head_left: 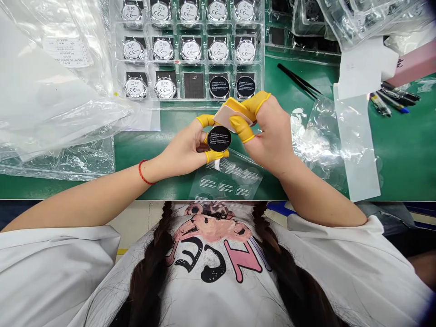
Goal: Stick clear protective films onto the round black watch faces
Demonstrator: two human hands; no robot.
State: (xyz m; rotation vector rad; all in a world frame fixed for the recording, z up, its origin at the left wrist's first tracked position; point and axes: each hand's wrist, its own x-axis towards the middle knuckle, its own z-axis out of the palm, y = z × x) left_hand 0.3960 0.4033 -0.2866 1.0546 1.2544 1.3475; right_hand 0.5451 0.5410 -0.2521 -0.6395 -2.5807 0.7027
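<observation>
Yellow finger cots cover several fingertips of both hands. My left hand [185,147] is closed around the rim of a round watch case [219,139], its black face with white printed text turned up. Just above it, my right hand [272,131] pinches a flat pad, pale pink on one side and yellow on the other [229,117]. The pad's lower edge is close to the watch; whether they touch I cannot tell. Under my hands lies a clear sheet of round printed film stickers [225,184], reaching over the table's front edge.
A clear compartment tray [155,105] of watch cases stands at the back; most show white CE-marked backs, two show black printed faces. Black tweezers [298,81], loose clear film discs [316,136], a white strip [361,150] and pens [391,100] lie right. Plastic bags [68,145] cover the left.
</observation>
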